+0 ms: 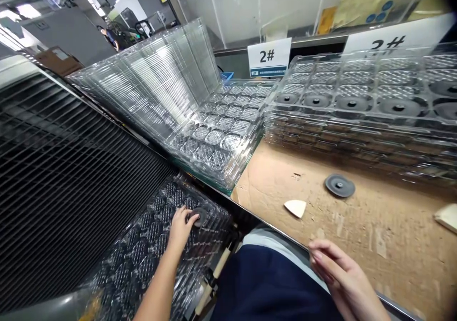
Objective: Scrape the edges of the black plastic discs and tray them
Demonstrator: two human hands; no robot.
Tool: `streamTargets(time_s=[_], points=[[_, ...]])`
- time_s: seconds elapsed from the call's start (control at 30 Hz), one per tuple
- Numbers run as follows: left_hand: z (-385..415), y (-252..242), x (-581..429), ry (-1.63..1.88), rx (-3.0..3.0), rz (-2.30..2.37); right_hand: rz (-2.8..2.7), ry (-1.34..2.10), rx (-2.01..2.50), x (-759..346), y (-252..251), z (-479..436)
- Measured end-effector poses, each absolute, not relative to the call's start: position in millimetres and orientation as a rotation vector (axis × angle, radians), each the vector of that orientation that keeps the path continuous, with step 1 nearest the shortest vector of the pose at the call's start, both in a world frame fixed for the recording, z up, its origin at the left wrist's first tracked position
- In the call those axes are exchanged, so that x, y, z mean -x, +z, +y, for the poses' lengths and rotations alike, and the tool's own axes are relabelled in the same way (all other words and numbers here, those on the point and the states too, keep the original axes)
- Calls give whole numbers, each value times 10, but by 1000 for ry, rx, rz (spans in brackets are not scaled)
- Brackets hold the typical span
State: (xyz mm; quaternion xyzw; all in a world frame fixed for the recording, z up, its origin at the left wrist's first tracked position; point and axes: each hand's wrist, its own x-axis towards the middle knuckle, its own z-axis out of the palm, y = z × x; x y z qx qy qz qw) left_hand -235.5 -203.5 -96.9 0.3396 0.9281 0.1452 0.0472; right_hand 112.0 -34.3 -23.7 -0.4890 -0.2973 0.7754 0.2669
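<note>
My left hand [181, 228] reaches down over a clear plastic compartment tray [153, 216] on the lower left stack. Its thumb and fingers close on the edge of a dark round disc [200, 216] at the tray's near-right end. My right hand [339, 275] hovers by the front edge of the cardboard-covered table [378, 245]. Its thumb rests against the fingertips, and I see nothing between them. On the cardboard, beyond that hand, lies a single grey disc [340, 185] with a small raised hub. Left of this disc sits a cream-coloured wedge [296, 208].
Clear trays [357, 125] holding grey discs are stacked at the back right. An opened clear tray with its lid raised [171, 73] stands beside them. A "2#" sign [269, 56] is behind. Black slatted material [64, 178] fills the left. A pale block [447, 217] lies far right.
</note>
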Motion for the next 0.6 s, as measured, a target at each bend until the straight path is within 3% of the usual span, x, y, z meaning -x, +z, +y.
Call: streamTargets(time_s=[0.33, 0.6], points=[[-1994, -705, 2171, 737, -1172, 2816, -857, 2094, 1339, -1055, -329, -349], [-1456, -686, 1662, 884, -1381, 2423, -1080, 2118, 1301, -1066, -442, -325]])
